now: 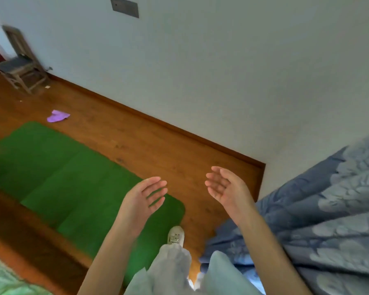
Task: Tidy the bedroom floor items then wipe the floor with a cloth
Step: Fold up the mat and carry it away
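A purple cloth [58, 116] lies crumpled on the wooden floor [149, 143] at the far left, beyond a green mat [58, 173] spread flat on the boards. My left hand [146, 196] is raised over the mat's near right corner, fingers straight and spread, holding nothing. My right hand [224, 188] is raised beside it, palm turned inward, fingers relaxed and empty. The two hands are apart and touch nothing.
A blue patterned quilt [320, 209] hangs off a bed at the right. A wooden chair [21, 67] stands in the far left corner by the white wall [200, 71]. My white shoe [176, 234] stands at the mat's edge. Pale green bedding [2, 279] shows at bottom left.
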